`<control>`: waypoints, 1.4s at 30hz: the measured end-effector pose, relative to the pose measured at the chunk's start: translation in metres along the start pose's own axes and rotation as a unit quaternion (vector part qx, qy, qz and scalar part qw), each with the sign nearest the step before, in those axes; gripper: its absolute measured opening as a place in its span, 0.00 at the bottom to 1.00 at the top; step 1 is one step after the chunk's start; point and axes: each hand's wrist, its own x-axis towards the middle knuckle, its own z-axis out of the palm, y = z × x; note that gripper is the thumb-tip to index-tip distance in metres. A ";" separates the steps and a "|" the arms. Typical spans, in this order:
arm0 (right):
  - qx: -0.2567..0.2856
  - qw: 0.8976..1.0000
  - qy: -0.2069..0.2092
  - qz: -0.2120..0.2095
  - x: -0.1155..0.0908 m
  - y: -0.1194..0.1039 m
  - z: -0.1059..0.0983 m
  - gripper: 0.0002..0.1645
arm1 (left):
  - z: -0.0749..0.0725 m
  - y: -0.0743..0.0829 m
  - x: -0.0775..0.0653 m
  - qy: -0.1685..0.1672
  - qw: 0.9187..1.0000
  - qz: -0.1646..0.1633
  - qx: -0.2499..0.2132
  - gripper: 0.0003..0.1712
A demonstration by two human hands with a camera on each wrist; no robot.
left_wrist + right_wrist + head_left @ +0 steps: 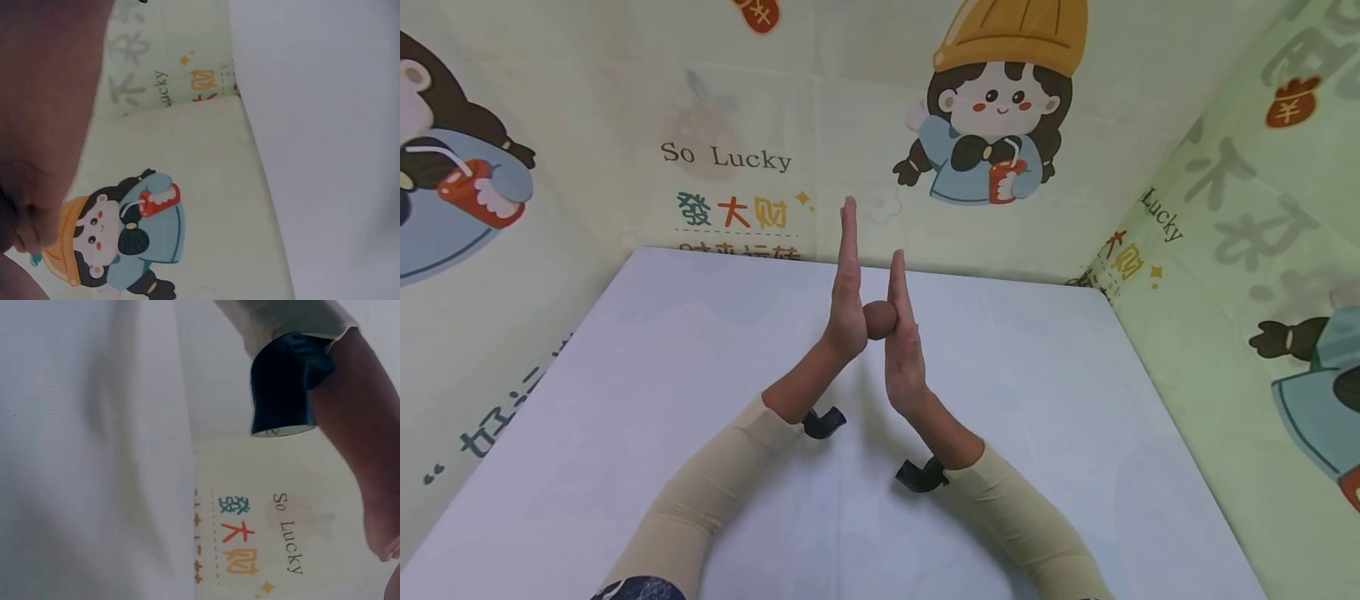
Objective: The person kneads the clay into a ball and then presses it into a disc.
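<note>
Two beige sleeves (715,467) come in from the near left and near right, a dark curved piece (825,422) at each wrist. Beyond them, the right hand (906,350) and left hand (848,300) face each other, fingers straight and pointing to the far side. One brown ball (880,320) is pressed between the two, touching both, over a white table (1015,367). Far back, a pale wall (850,108) shows lettering (726,158) left of a cartoon figure (1000,125).

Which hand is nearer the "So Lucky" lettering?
The left hand is nearer, below and right of the lettering; the right hand is farther right, across the brown ball.
</note>
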 end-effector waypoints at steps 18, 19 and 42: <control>-0.033 0.999 0.001 -0.026 0.018 -0.027 -0.006 0.58 | 0.007 -0.024 -0.022 -0.052 0.997 0.006 0.056 0.42; -0.034 0.999 0.003 -0.026 0.019 -0.027 -0.007 0.57 | 0.008 -0.024 -0.023 -0.054 0.997 0.012 0.060 0.42; -0.015 1.000 0.026 -0.006 0.029 -0.024 -0.025 0.54 | 0.027 -0.006 -0.039 -0.096 0.995 0.016 0.019 0.47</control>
